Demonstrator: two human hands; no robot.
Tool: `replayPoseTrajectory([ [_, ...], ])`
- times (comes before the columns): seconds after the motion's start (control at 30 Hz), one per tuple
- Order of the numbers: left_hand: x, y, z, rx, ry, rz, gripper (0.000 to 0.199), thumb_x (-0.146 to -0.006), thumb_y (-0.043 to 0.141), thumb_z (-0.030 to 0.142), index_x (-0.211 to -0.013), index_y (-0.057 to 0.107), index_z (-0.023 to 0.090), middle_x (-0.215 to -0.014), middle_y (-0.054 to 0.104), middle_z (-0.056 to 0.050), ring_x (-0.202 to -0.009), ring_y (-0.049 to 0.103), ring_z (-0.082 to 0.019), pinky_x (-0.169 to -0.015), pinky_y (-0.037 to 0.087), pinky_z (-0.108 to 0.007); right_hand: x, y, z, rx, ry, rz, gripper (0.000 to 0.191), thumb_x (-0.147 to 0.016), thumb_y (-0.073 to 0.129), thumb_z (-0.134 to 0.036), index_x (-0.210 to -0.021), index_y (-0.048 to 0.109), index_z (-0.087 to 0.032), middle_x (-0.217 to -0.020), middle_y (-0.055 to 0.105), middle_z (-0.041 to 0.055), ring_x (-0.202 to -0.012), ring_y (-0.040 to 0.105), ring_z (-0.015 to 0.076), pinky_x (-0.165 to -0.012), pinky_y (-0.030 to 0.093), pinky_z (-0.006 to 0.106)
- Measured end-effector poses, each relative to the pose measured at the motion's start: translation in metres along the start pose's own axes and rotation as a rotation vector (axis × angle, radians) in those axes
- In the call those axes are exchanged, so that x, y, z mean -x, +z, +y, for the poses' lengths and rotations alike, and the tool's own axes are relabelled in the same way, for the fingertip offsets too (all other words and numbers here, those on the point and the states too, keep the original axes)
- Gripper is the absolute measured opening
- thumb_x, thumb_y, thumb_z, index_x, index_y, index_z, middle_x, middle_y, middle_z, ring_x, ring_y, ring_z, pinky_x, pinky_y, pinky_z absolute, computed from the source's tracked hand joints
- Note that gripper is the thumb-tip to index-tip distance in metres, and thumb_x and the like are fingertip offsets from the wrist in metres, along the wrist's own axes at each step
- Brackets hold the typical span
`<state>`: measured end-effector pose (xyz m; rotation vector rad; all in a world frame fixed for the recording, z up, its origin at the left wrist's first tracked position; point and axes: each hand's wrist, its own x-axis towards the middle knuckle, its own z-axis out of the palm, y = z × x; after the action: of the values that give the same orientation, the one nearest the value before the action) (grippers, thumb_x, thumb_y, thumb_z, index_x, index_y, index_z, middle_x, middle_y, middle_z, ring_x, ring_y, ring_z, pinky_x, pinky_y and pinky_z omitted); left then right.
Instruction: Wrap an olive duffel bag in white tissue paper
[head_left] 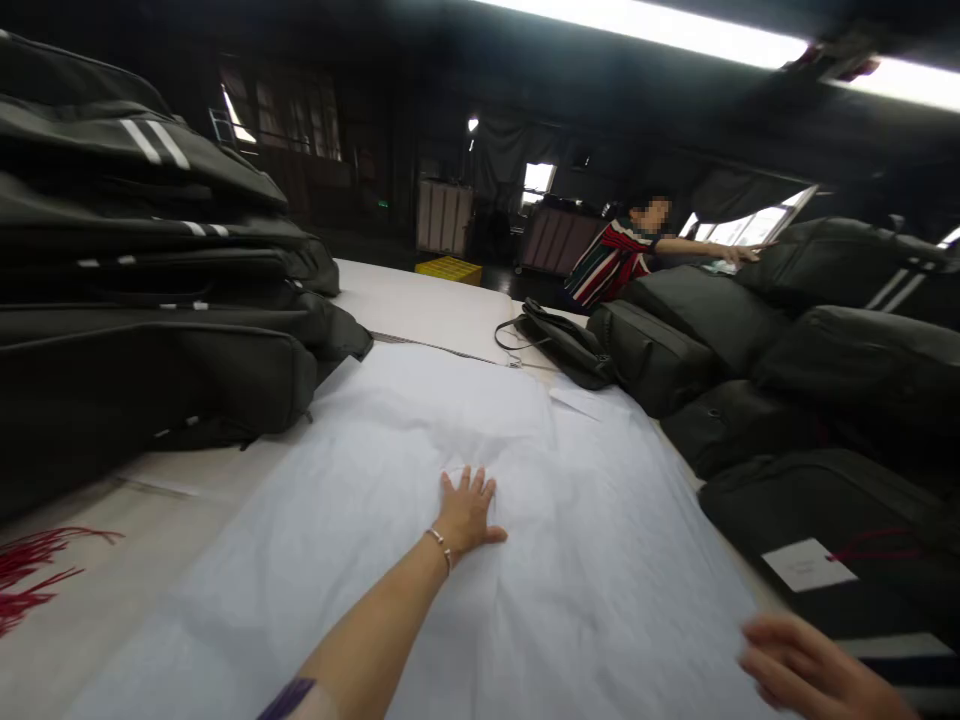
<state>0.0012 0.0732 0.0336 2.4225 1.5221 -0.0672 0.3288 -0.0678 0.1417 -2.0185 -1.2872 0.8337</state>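
A large thin white sheet [600, 540] covers the middle of the table, with wrinkles across it. My left hand [466, 512] lies flat on the sheet, fingers spread and nothing in it; a bracelet circles that wrist. At the lower right edge of the view, my right hand [814, 665] hangs beside the sheet's right border, slightly blurred, its fingers bent and partly overlapping. Whether it holds anything cannot be made out.
Dark bags [150, 370] are stacked high at the left. More dark bags [855, 500] are piled along the right, one with a white tag [808, 565]. Red strings [34, 570] lie at the left. A person [611, 260] in a striped top reaches toward the right pile.
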Motion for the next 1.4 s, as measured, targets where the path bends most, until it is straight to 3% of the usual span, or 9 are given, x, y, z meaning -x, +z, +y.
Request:
replayPoseTrajectory([
  [0.2, 0.001, 0.002, 0.0, 0.059, 0.006, 0.007, 0.092, -0.08, 0.046, 0.078, -0.151, 0.031, 0.021, -0.159, 0.021, -0.013, -0.146, 0.014, -0.039, -0.11, 0.01, -0.073, -0.096, 0.131, -0.115, -0.091, -0.233, -0.305, 0.026, -0.069, 0.066, -0.04, -0.082, 0.055, -0.021, -0.062, 0.059, -0.0028, -0.062, 0.059, 0.0154, -0.061, 0.048, 0.028],
  [0.3, -0.003, 0.006, 0.0, 0.072, 0.001, 0.004, 0.09, -0.082, 0.043, 0.077, -0.151, 0.029, 0.021, -0.159, 0.02, -0.012, -0.147, 0.011, -0.039, -0.11, 0.007, -0.074, -0.161, 0.183, -0.129, 0.003, -0.23, -0.299, 0.017, -0.068, 0.065, -0.029, -0.077, 0.053, -0.021, -0.057, 0.057, -0.0044, -0.054, 0.056, 0.0124, -0.054, 0.044, 0.024],
  [0.4, -0.006, 0.011, 0.0, 0.074, -0.003, 0.007, 0.087, -0.084, 0.043, 0.075, -0.152, 0.028, 0.022, -0.159, 0.019, -0.012, -0.147, 0.009, -0.04, -0.11, 0.007, -0.075, -0.204, 0.205, -0.117, 0.132, -0.192, -0.287, 0.013, -0.069, 0.065, -0.02, -0.074, 0.053, -0.02, -0.056, 0.059, -0.0043, -0.051, 0.055, 0.0109, -0.049, 0.042, 0.022],
  [0.77, -0.013, 0.022, 0.002, 0.076, 0.004, -0.024, 0.092, -0.082, 0.046, 0.076, -0.153, 0.024, 0.022, -0.16, 0.013, -0.012, -0.147, 0.003, -0.041, -0.108, -0.001, -0.079, -0.247, 0.221, -0.112, 0.61, -0.071, -0.309, 0.018, -0.061, 0.074, -0.015, -0.067, 0.057, -0.019, -0.046, 0.059, -0.0012, -0.044, 0.057, 0.0149, -0.047, 0.044, 0.025],
  [0.93, -0.014, 0.023, 0.001, 0.104, 0.018, -0.025, 0.09, -0.083, 0.049, 0.072, -0.153, 0.024, 0.021, -0.159, 0.012, -0.013, -0.147, 0.001, -0.041, -0.107, -0.001, -0.079, -0.245, 0.215, -0.112, 0.758, -0.109, -0.151, 0.036, -0.056, 0.083, -0.034, -0.081, 0.061, -0.019, -0.083, 0.069, 0.0118, -0.081, 0.067, 0.0296, -0.069, 0.052, 0.04],
  [1.1, -0.013, 0.017, 0.001, 0.097, 0.01, -0.048, 0.093, -0.082, 0.049, 0.074, -0.153, 0.023, 0.02, -0.159, 0.011, -0.013, -0.147, 0.003, -0.041, -0.109, 0.001, -0.078, -0.24, 0.196, -0.087, 0.787, -0.189, -0.01, 0.066, -0.065, 0.073, -0.058, -0.115, 0.059, -0.018, -0.129, 0.055, 0.0178, -0.117, 0.053, 0.0379, -0.092, 0.045, 0.053],
  [1.2, -0.011, 0.014, 0.0, 0.094, 0.011, -0.047, 0.092, -0.083, 0.047, 0.074, -0.153, 0.023, 0.02, -0.159, 0.011, -0.014, -0.147, 0.004, -0.04, -0.108, 0.002, -0.078, -0.236, 0.186, -0.063, 0.706, -0.202, 0.124, 0.086, -0.078, 0.055, -0.068, -0.145, 0.035, -0.017, -0.152, 0.031, 0.0183, -0.135, 0.036, 0.037, -0.104, 0.036, 0.055],
  [1.3, -0.009, 0.012, -0.001, 0.105, 0.014, -0.054, 0.091, -0.083, 0.047, 0.073, -0.153, 0.023, 0.02, -0.159, 0.011, -0.014, -0.147, 0.005, -0.041, -0.108, 0.001, -0.078, -0.232, 0.19, -0.039, 0.625, -0.198, 0.26, 0.1, -0.078, 0.045, -0.074, -0.152, 0.018, -0.012, -0.158, 0.019, 0.0197, -0.144, 0.02, 0.0371, -0.112, 0.023, 0.059],
  [1.4, -0.007, 0.01, -0.001, 0.096, 0.01, -0.048, 0.089, -0.085, 0.043, 0.073, -0.153, 0.025, 0.018, -0.159, 0.013, -0.015, -0.147, 0.006, -0.04, -0.109, 0.002, -0.077, -0.227, 0.204, -0.026, 0.638, -0.187, 0.243, 0.102, -0.077, 0.049, -0.073, -0.152, 0.02, -0.011, -0.159, 0.017, 0.0192, -0.146, 0.011, 0.0382, -0.115, 0.012, 0.062],
])
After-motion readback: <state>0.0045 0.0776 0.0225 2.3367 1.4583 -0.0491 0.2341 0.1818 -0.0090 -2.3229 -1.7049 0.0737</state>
